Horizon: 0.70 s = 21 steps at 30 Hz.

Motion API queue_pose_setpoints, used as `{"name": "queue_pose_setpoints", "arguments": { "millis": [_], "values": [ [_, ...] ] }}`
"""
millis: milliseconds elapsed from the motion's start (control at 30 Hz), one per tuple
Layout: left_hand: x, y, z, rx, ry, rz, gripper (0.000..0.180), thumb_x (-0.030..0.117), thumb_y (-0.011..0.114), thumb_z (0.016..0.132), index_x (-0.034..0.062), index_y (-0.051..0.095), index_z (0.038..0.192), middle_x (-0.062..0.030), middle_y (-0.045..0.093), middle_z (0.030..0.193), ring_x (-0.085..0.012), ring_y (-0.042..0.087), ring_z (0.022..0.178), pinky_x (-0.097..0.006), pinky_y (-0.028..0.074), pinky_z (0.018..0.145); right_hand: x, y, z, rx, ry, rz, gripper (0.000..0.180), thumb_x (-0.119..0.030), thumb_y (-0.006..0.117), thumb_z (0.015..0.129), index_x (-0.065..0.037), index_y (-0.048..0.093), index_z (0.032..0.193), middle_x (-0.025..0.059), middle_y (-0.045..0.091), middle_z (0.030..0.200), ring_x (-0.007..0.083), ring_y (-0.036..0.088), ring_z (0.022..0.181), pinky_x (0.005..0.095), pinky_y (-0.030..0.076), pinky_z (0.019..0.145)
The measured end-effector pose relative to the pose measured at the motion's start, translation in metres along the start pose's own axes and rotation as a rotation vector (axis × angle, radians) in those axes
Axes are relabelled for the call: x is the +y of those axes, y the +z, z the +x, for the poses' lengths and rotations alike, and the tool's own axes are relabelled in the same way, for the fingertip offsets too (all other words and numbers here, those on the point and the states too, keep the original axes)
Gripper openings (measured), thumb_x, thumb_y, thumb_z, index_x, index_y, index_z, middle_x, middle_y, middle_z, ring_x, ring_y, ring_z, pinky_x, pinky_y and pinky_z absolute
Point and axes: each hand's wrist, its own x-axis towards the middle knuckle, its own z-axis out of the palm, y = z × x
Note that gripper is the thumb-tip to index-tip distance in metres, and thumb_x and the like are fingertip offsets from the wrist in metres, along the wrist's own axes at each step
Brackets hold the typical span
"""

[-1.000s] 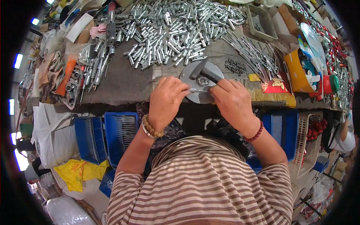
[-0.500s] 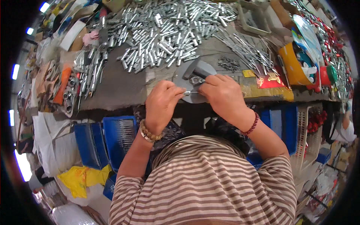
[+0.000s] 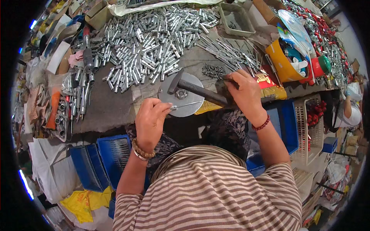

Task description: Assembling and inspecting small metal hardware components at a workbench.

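My left hand [image 3: 149, 121] pinches one end of a thin metal rod [image 3: 189, 104] with a short silver sleeve at the fingertips. The rod points right, over the near part of a round grey metal plate [image 3: 194, 110]. A hammer [image 3: 200, 91] lies across the plate, its head on the far left side and its handle toward my right hand [image 3: 246, 92]. A small metal fixture [image 3: 181, 93] sits by the hammer head. My right hand's fingers are bent together at the edge of a pile of small dark pins [image 3: 213, 71]; whatever they pinch is hidden.
Many silver metal tubes [image 3: 148, 50] cover the back of the workbench [image 3: 104, 109]. Thin rods [image 3: 227, 54] lie behind the pins. A yellow container [image 3: 283, 57] stands at right, and tools such as an orange-handled one [image 3: 53, 109] lie at left. Blue bins [image 3: 111, 150] stand below the bench edge.
My right hand has left the rod and moved right to the pin pile. My left hand still holds the rod. The view has shifted, and more of the plate and hammer shows.
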Motion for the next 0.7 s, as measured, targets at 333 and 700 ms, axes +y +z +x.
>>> {"name": "queue_pose_setpoints", "arguments": {
  "millis": [333, 700],
  "values": [
    [-0.003, 0.0, -0.003, 0.018, 0.012, -0.012, 0.018, -0.004, 0.077, 0.087, 0.0029, 0.077, 0.104, -0.0107, 0.063, 0.099, -0.0255, 0.063, 0.088, -0.034, 0.051, 0.077, 0.014, 0.015, 0.014, -0.029, -0.254, -0.133, 0.013, -0.007, 0.076, 0.083, -0.009, 0.072, 0.095, 0.0085, 0.063, 0.092, 0.0323, 0.066, 0.091, 0.0445, 0.055, 0.077],
    [-0.007, 0.004, -0.003, 0.048, 0.03, -0.012, 0.017, 0.001, 0.077, 0.088, 0.0055, 0.077, 0.105, -0.0096, 0.063, 0.096, -0.0267, 0.063, 0.086, -0.036, 0.051, 0.075, -0.036, 0.014, 0.011, -0.248, 0.179, 0.536, 0.014, -0.009, 0.072, 0.097, 0.001, 0.068, 0.105, 0.0059, 0.064, 0.089, 0.0137, 0.055, 0.075, 0.0289, 0.045, 0.069]
  ]
}}
